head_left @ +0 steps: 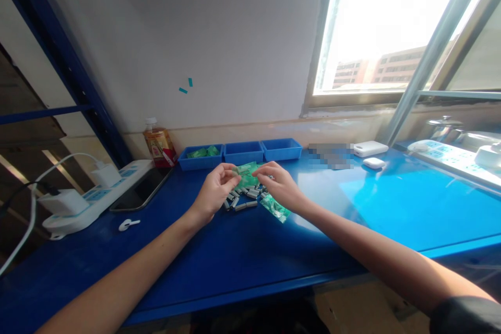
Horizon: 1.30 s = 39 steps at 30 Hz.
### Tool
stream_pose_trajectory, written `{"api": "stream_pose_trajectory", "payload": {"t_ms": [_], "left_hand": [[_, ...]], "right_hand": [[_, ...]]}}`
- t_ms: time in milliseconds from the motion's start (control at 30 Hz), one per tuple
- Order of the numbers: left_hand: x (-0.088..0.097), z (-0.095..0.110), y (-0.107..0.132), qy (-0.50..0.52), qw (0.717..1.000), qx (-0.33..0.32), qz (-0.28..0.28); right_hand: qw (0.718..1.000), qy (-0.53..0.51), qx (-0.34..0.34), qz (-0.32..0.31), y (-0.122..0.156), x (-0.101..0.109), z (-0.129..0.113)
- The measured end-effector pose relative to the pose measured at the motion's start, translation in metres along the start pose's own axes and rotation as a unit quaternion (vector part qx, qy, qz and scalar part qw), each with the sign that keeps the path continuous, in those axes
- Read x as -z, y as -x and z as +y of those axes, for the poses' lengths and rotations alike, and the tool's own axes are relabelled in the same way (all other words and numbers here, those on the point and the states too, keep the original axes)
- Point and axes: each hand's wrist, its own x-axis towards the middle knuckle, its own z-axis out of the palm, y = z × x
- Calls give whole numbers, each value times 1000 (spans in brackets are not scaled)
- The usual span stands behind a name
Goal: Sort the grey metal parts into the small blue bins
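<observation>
My left hand [216, 189] and my right hand [278, 186] meet over the blue table [242, 255], both pinching the edges of a small green plastic bag [248, 174] held just above it. Under the hands lies a pile of several small grey metal cylinders [243, 199]. A second green bag [276, 208] lies on the table by my right wrist. Behind stand three blue trays; the left tray [200, 158] holds more green bags, the middle tray [242, 152] and right tray [282, 149] look empty.
At the left are a white power strip [92, 195] with plugged chargers, a dark phone [141, 191], a white earbud [128, 224] and a bottle [158, 143]. At the right are a white earbud case [373, 163], a white box [370, 148] and another power strip [450, 156] below the window.
</observation>
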Motion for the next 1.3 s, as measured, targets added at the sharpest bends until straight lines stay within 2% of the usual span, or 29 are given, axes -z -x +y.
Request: {"api": "stream_pose_trajectory", "payload": {"t_ms": [67, 167, 233, 267, 400, 500, 567, 667, 733, 800, 933, 1100, 1300], "left_hand": [[1, 1, 2, -97, 991, -93, -11], [1, 4, 6, -227, 951, -207, -41], [1, 3, 8, -281, 929, -238, -28], [0, 3, 9, -295, 926, -235, -13], [1, -1, 6, -260, 953, -157, 12], [2, 0, 3, -171, 984, -50, -11], [1, 1, 2, -84, 995, 40, -28], [-2, 5, 4, 39, 987, 151, -38], [-5, 7, 6, 95, 976, 187, -53], [-7, 9, 7, 140, 967, 200, -67], [-10, 8, 7, 202, 958, 200, -34], [-9, 4, 7, 204, 962, 176, -42], [-9, 3, 7, 200, 967, 153, -32]], "right_hand": [[996, -57, -68, -17, -2, 1, 0], [960, -210, -179, -42, -4, 0, 0], [941, -275, -190, -47, -4, 0, 1], [940, -286, -180, -45, -4, -1, 1], [957, -256, -135, -10, -4, -2, 0], [968, -226, -113, -3, -4, -2, -1], [972, -213, -101, -8, -3, -4, -1], [977, -197, -85, -9, -1, -5, 1], [984, -167, -66, 5, -1, -5, 3], [991, -118, -45, 32, -2, -3, 4], [997, -40, -32, 58, -3, 1, 1], [996, -69, -63, 2, -1, 2, -6], [982, -139, -126, -17, 0, -2, -7]]}}
